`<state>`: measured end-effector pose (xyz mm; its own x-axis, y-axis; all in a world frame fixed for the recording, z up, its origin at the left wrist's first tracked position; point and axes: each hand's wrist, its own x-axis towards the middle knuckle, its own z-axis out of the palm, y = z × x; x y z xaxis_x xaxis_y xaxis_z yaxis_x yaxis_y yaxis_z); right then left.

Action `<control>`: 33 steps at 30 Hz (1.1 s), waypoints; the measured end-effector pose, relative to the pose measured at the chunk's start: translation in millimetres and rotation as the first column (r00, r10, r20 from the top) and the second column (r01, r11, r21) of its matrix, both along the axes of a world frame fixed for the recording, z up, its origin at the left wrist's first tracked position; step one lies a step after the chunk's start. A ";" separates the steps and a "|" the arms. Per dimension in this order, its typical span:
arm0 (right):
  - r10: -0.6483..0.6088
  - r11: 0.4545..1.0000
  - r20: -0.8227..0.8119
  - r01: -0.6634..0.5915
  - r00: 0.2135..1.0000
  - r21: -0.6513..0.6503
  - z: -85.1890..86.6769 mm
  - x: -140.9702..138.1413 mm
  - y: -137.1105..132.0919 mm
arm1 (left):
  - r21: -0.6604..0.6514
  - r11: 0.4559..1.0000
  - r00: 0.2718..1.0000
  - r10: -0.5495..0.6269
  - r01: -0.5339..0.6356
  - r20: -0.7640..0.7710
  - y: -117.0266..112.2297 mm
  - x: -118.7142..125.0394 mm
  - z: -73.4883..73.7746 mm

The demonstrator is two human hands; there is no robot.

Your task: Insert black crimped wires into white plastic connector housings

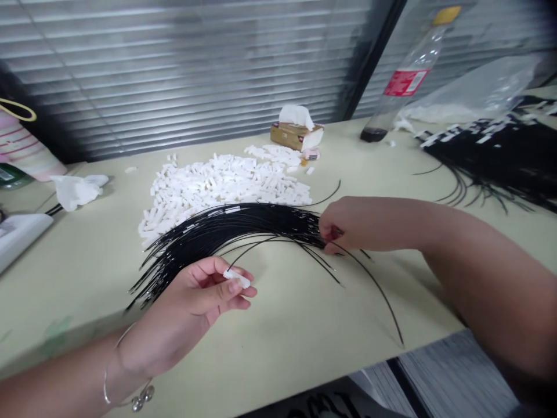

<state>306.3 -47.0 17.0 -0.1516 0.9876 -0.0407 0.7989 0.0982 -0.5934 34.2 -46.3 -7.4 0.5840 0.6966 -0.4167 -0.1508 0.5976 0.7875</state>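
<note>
Between the thumb and fingers of my left hand point(209, 296) is a small white plastic connector housing point(237, 278). A thin black wire runs out of its upper end toward the bundle. The bundle of black wires point(243, 223) lies curved across the table, with bare-looking or metal tips at its left end. My right hand point(342, 223) is at the right end of this bundle, fingers pinched together among the wire ends. What exactly they grip there is hidden. One loose black wire point(385, 290) arcs from beneath that hand toward the table's front edge.
Behind the bundle spreads a heap of white connector housings point(217, 183). A tissue box point(289, 136) and a tilted-looking cola bottle point(400, 81) stand at the back. More black wires with white ends point(500, 151) lie far right. Crumpled tissue point(78, 190) is at left.
</note>
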 end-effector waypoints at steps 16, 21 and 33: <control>-0.238 0.761 -0.723 -0.338 0.649 -0.554 -10.4 -56.7 10.7 | 0.098 0.983 0.987 -0.158 0.156 0.013 -1.2 -2.9 -4.0; -0.297 0.835 -0.818 -0.282 0.493 -0.473 -17.1 -75.5 -5.0 | 0.122 0.963 0.971 -0.239 0.241 -0.029 -1.8 -4.2 -4.6; -0.049 0.943 -0.816 -0.244 0.575 -0.229 -18.9 -86.1 -22.2 | 0.105 0.961 0.966 -0.260 0.257 0.008 -1.1 -2.0 -4.8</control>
